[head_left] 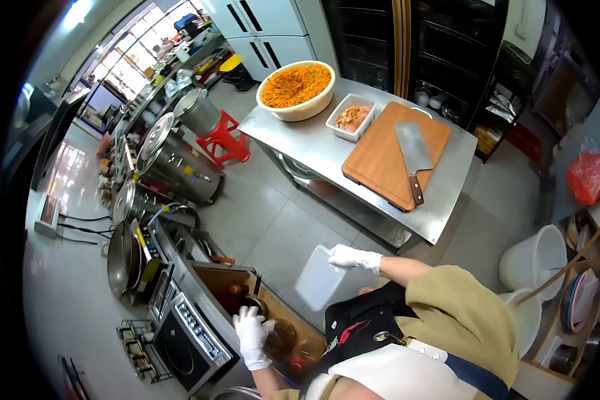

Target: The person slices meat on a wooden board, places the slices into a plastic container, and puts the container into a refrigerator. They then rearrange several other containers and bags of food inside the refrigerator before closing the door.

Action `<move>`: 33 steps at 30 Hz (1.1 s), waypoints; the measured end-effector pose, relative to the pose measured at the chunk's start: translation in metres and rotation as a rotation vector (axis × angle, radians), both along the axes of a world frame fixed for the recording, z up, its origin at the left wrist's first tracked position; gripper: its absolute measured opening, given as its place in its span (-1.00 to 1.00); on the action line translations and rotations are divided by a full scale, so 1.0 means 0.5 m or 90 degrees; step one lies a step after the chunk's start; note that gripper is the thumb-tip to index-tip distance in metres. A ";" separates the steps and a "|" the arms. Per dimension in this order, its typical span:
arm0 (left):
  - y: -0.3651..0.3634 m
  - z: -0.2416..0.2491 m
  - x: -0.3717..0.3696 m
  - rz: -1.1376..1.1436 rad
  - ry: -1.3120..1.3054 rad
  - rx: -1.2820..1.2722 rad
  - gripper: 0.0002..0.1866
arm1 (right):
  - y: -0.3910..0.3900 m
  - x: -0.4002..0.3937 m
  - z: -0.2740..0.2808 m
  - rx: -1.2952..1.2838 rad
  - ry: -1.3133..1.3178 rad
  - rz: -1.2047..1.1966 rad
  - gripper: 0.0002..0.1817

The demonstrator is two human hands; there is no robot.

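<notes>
My right hand (353, 259), in a white glove, grips a corner of a flat, translucent rectangular plastic piece (317, 280) that looks like a container lid. It hangs over the floor beside my black apron (353, 327). Lower down, my gloved left hand (251, 337) reaches over an open drawer (217, 280) below the counter, its fingers apart. Close by its fingertips is a dark pan or pot handle (257, 285). Several jars and bottles, among them a brown-tinted jar (281, 335), stand in the drawer, partly covered by the hand.
A steel table (273, 137) bears a bowl of orange shreds (297, 87), a white container of raw meat (351, 119), and a cutting board (373, 157) with a cleaver (413, 147). An induction cooker (183, 350) is at left, a red stool (223, 140) behind, white buckets (533, 260) at right.
</notes>
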State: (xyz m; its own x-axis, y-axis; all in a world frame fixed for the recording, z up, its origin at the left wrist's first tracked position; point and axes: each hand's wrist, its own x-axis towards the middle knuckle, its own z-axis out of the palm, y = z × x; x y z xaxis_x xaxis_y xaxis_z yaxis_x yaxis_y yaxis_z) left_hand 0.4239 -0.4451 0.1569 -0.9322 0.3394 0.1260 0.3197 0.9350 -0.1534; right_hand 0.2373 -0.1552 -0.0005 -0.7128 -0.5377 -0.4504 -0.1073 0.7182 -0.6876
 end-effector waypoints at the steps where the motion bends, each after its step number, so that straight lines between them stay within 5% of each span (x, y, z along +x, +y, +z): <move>1: -0.017 -0.053 -0.048 0.286 -0.187 0.434 -0.64 | 0.018 -0.018 0.014 -0.131 -0.156 -0.121 -0.78; 2: -0.009 -0.062 -0.113 0.576 -0.382 0.860 -0.61 | 0.035 -0.032 0.045 -0.128 -0.160 -0.132 -0.78; 4: -0.009 -0.064 -0.235 0.541 -0.383 0.729 -0.52 | 0.056 -0.076 0.104 -0.203 -0.110 -0.168 -0.79; 5: -0.034 -0.138 -0.279 0.396 -0.243 0.481 -0.50 | 0.064 -0.114 0.082 -0.268 -0.160 -0.110 -0.79; 6: -0.016 -0.129 -0.335 0.399 -0.294 0.351 -0.49 | 0.073 -0.140 0.108 -0.263 -0.162 -0.123 -0.79; 8: -0.009 -0.157 -0.446 0.362 -0.550 0.619 -0.54 | 0.087 -0.188 0.165 -0.297 -0.175 -0.119 -0.78; 12: 0.054 -0.150 -0.614 0.356 -0.686 0.706 -0.67 | 0.126 -0.266 0.233 -0.277 -0.157 -0.236 -0.74; 14: 0.092 -0.157 -0.666 0.247 -0.704 0.925 -0.78 | 0.171 -0.308 0.227 -0.173 -0.116 -0.268 -0.73; 18: 0.191 -0.198 -0.771 0.288 -0.816 1.068 -0.76 | 0.253 -0.369 0.218 -0.249 -0.042 -0.519 -0.71; 26: 0.455 -0.207 -0.946 0.387 -0.725 1.147 -0.74 | 0.430 -0.626 0.181 -0.123 0.129 -0.654 -0.69; 33: 0.583 -0.180 -1.086 0.449 -0.662 1.260 -0.83 | 0.513 -0.896 0.133 -0.005 0.190 -0.564 -0.70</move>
